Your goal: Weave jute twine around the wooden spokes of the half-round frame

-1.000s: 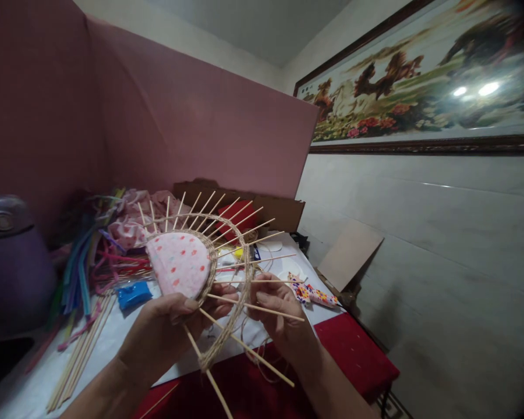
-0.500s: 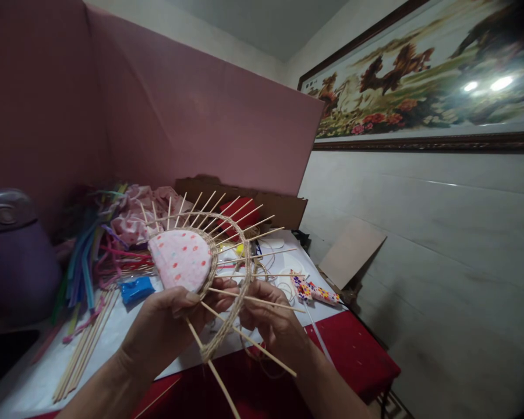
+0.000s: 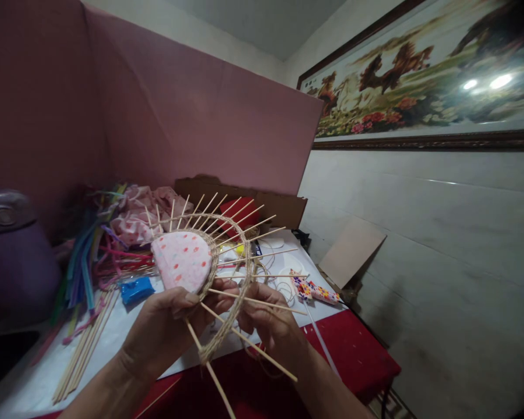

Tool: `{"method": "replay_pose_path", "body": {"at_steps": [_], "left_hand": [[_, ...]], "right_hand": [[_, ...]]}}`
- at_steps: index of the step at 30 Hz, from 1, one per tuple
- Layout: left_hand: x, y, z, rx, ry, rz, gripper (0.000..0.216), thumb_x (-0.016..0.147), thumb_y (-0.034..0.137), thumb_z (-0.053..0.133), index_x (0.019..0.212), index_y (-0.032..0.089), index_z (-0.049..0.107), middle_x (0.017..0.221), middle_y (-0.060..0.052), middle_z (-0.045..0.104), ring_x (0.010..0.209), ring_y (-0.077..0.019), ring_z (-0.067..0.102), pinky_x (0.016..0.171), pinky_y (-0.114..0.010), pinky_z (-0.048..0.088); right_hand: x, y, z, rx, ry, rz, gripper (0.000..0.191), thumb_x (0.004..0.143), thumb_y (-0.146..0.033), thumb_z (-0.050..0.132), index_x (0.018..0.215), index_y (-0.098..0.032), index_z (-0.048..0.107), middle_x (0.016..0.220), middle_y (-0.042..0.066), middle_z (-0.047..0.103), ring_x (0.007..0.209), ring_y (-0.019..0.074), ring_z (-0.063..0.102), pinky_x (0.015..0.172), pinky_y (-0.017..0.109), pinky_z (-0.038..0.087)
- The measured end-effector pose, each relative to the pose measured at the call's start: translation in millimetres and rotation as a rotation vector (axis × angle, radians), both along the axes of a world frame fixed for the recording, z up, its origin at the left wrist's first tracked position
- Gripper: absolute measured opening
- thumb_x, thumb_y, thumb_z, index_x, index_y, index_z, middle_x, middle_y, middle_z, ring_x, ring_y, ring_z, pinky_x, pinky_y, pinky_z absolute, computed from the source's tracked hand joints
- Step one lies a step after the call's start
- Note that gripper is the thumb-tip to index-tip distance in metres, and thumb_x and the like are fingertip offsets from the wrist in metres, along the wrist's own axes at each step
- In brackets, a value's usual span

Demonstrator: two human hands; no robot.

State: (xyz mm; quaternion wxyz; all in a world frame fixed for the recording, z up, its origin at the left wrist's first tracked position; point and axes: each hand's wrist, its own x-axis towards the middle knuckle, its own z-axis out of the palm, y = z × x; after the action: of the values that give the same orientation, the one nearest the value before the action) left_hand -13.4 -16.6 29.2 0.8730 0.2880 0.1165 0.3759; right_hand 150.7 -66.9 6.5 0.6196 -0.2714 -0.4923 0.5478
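Note:
A half-round fan-like piece point(image 3: 182, 260) is held up over the table, its centre covered in pink fabric with red dots. Thin wooden sticks point(image 3: 262, 276) radiate from it, and braided twine point(image 3: 248, 256) runs in an arc across them. My left hand point(image 3: 174, 317) grips the lower edge of the fabric part, thumb in front and fingers behind. At the twine arc, my right hand point(image 3: 271, 320) is closed, with its fingertips pinched behind the sticks near the twine; exactly what they pinch is partly hidden. A loose loop of twine hangs below that hand.
Loose wooden sticks point(image 3: 85, 349), a blue packet point(image 3: 137, 289) and colourful pipe cleaners point(image 3: 85, 256) lie at the left, beside a purple flask point(image 3: 15, 256). Crumpled pink fabric point(image 3: 135, 212) sits behind. Flowered fabric point(image 3: 317, 291) lies right, on white paper over a red cloth point(image 3: 353, 349).
The fan-like piece has shifted very slightly, its fabric edge turning a little to the right. Both hands keep nearly the same hold.

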Motion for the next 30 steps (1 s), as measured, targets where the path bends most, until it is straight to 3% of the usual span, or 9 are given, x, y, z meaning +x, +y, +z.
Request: {"method": "replay_pose_path", "body": {"at_steps": [5, 12, 16, 22, 26, 30], "left_hand": [[0.8, -0.8, 1.3, -0.053, 0.064, 0.044, 0.025, 0.057, 0.007, 0.050, 0.077, 0.006, 0.067, 0.084, -0.014, 0.070, 0.075, -0.0243, 0.067, 0.075, -0.034, 0.056], [0.4, -1.4, 4.7, -0.182, 0.043, 0.069, 0.031, 0.058, 0.004, 0.048, 0.082, 0.008, 0.066, 0.076, -0.012, 0.070, 0.074, -0.0249, 0.068, 0.076, -0.039, 0.056], [0.5, -0.9, 5.9, -0.201, 0.025, 0.078, 0.031, 0.058, 0.005, 0.048, 0.082, 0.009, 0.067, 0.075, -0.012, 0.070, 0.073, -0.0254, 0.068, 0.075, -0.040, 0.056], [-0.7, 1.1, 2.1, -0.165, 0.026, 0.062, 0.029, 0.058, 0.004, 0.049, 0.081, 0.010, 0.068, 0.075, -0.011, 0.071, 0.072, -0.0243, 0.068, 0.079, -0.040, 0.055], [-1.9, -0.7, 1.9, -0.074, 0.039, 0.057, 0.028, 0.058, 0.006, 0.051, 0.081, 0.008, 0.068, 0.086, -0.014, 0.071, 0.079, -0.0268, 0.067, 0.081, -0.040, 0.054], [-1.2, -5.2, 4.3, 0.003, 0.078, 0.151, 0.027, 0.056, 0.004, 0.051, 0.076, 0.009, 0.069, 0.091, -0.013, 0.071, 0.091, -0.0291, 0.064, 0.088, -0.041, 0.051]], "right_hand": [[-1.1, 0.5, -0.1, 0.017, -0.027, -0.034, 0.012, 0.074, -0.026, 0.065, 0.069, -0.017, 0.058, 0.058, -0.002, 0.050, 0.052, 0.0091, 0.038, 0.052, 0.024, 0.027], [-5.4, 0.2, 1.5, 0.015, -0.001, -0.067, 0.012, 0.074, -0.026, 0.065, 0.075, -0.015, 0.061, 0.058, -0.002, 0.052, 0.051, 0.0077, 0.039, 0.049, 0.022, 0.027], [-9.3, -0.2, 5.1, 0.020, 0.009, -0.106, 0.016, 0.074, -0.027, 0.068, 0.068, -0.016, 0.058, 0.055, -0.004, 0.050, 0.049, 0.0066, 0.038, 0.049, 0.022, 0.028], [-12.4, 0.2, 7.4, 0.013, -0.008, -0.140, 0.017, 0.073, -0.026, 0.070, 0.066, -0.016, 0.059, 0.056, -0.004, 0.051, 0.048, 0.0056, 0.038, 0.046, 0.020, 0.026], [-9.2, -2.1, 1.6, -0.019, 0.017, -0.139, 0.014, 0.073, -0.027, 0.070, 0.069, -0.016, 0.062, 0.057, -0.002, 0.054, 0.047, 0.0061, 0.039, 0.045, 0.021, 0.026], [-6.8, -5.3, -5.2, -0.048, 0.048, -0.132, 0.011, 0.076, -0.028, 0.066, 0.076, -0.017, 0.065, 0.061, -0.001, 0.056, 0.047, 0.0074, 0.038, 0.047, 0.022, 0.028]]}}
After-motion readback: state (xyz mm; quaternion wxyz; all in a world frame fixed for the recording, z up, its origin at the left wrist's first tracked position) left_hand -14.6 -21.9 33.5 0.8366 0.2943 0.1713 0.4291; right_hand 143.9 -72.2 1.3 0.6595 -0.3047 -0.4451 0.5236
